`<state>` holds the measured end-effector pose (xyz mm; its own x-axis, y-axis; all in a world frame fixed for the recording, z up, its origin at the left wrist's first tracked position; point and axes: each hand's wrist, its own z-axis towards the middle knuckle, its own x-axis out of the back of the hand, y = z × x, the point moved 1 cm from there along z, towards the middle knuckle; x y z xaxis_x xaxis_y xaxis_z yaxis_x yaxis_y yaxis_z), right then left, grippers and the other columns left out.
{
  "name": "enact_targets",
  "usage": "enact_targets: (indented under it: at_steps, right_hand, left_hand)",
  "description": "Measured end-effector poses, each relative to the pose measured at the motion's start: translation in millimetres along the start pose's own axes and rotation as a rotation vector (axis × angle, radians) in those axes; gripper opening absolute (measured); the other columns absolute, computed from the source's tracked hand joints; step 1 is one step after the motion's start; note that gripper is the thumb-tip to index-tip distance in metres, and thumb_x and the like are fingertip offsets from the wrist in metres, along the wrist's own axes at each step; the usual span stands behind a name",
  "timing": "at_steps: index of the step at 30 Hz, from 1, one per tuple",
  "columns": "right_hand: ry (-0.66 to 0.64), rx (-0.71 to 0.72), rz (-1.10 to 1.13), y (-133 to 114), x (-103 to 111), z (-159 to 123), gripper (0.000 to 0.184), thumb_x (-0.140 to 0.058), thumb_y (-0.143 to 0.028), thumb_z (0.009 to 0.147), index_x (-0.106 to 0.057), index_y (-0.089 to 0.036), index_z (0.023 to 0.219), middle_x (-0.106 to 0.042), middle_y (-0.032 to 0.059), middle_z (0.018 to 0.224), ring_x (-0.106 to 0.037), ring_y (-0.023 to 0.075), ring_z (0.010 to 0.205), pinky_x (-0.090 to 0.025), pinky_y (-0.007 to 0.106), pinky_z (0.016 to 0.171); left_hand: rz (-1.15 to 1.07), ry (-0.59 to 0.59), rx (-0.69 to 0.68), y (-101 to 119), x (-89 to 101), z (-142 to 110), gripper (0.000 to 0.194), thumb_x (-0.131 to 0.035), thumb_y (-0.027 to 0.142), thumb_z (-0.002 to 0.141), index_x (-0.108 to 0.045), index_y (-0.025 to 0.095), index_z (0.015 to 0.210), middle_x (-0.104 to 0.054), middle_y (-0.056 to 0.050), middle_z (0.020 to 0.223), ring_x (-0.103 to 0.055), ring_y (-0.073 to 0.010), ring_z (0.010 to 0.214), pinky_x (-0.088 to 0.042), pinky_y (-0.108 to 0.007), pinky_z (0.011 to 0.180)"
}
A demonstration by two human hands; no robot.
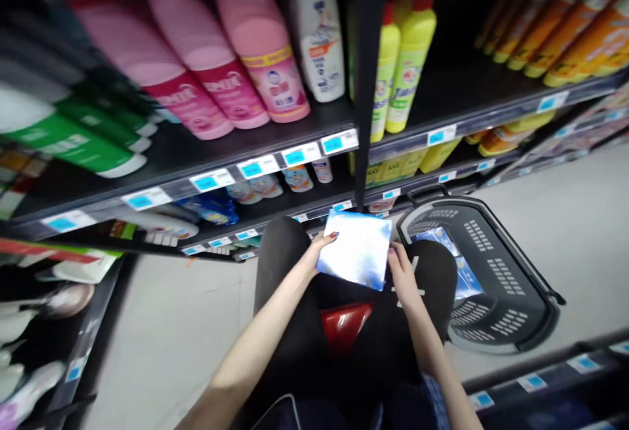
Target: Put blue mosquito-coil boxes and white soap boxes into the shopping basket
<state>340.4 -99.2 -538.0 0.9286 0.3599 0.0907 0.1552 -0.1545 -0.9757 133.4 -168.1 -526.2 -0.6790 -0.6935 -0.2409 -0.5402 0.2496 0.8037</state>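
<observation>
A flat, square-cornered packet (354, 250) with a shiny white face and blue edges is held above my bent knees. Its print is washed out by glare. My left hand (317, 253) grips the packet at its left edge, thumb on top and the other fingers hidden underneath. At the right edge, my right hand (403, 273) is closed on the same packet, fingertips against its side. Just right of my knee, a black shopping basket (501, 246) rests on the floor, with blue-and-white packets (462, 273) lying in it.
Ahead stand dark shelves (314, 135) with price tags, holding pink bottles (275, 69), green bottles (98, 145), yellow bottles (405, 69) and orange cans (580, 37). More shelving (555, 377) runs behind the basket at lower right. Something glossy red (346, 325) shows between my legs.
</observation>
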Motion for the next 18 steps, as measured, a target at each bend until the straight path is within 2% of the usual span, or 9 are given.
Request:
enact_targets:
  at_steps: [2, 5, 10, 15, 18]
  right_hand:
    - [0.047, -0.004, -0.012, 5.8, -20.7, 6.3, 0.052, -0.051, -0.066, 0.083, -0.065, -0.019, 0.101, -0.07, 0.0083, 0.098, -0.062, 0.0259, 0.094, -0.048, 0.041, 0.086]
    - [0.048, 0.015, 0.034, 19.1, -34.4, 11.1, 0.059, -0.051, -0.068, 0.084, -0.065, -0.016, 0.109, -0.069, 0.0112, 0.108, -0.062, 0.0282, 0.102, -0.046, 0.042, 0.092]
    - [-0.026, 0.016, 0.005, 34.2, -40.8, 11.8, 0.069, -0.057, -0.072, 0.078, -0.066, -0.012, 0.111, -0.071, 0.0129, 0.105, -0.063, 0.0293, 0.098, -0.049, 0.04, 0.086]
    - [0.04, -0.025, -0.129, 40.5, -40.1, 19.8, 0.085, -0.048, -0.084, 0.072, -0.067, -0.008, 0.108, -0.071, 0.0156, 0.1, -0.062, 0.0312, 0.094, -0.048, 0.04, 0.081]
    - [0.075, -0.02, -0.161, 41.7, -38.1, 21.8, 0.088, -0.045, -0.085, 0.073, -0.067, -0.008, 0.11, -0.07, 0.0166, 0.102, -0.062, 0.0316, 0.096, -0.047, 0.04, 0.082]
  left_hand:
    - [-0.057, -0.076, -0.052, -4.6, 1.5, 11.1, 0.05, -0.083, 0.045, 0.045, -0.069, 0.013, 0.08, -0.07, -0.009, 0.07, -0.068, -0.0261, 0.07, -0.054, -0.036, 0.068]
    - [-0.118, -0.14, -0.132, -8.0, 12.7, 17.1, 0.055, -0.085, 0.046, 0.046, -0.07, 0.015, 0.088, -0.072, -0.009, 0.079, -0.068, -0.0249, 0.076, -0.053, -0.034, 0.073]
    - [-0.155, -0.18, -0.211, -16.5, 26.6, 21.7, 0.06, -0.09, 0.038, 0.043, -0.068, 0.016, 0.094, -0.073, -0.006, 0.089, -0.067, -0.0243, 0.087, -0.05, -0.034, 0.083]
    - [-0.147, -0.182, -0.214, -32.2, 23.1, 35.7, 0.057, -0.09, 0.039, 0.048, -0.067, 0.016, 0.094, -0.073, -0.006, 0.089, -0.066, -0.023, 0.084, -0.05, -0.034, 0.081]
    - [-0.133, -0.201, -0.216, -38.7, 20.7, 42.1, 0.055, -0.091, 0.04, 0.049, -0.066, 0.016, 0.092, -0.072, -0.006, 0.089, -0.067, -0.0226, 0.083, -0.05, -0.034, 0.08]
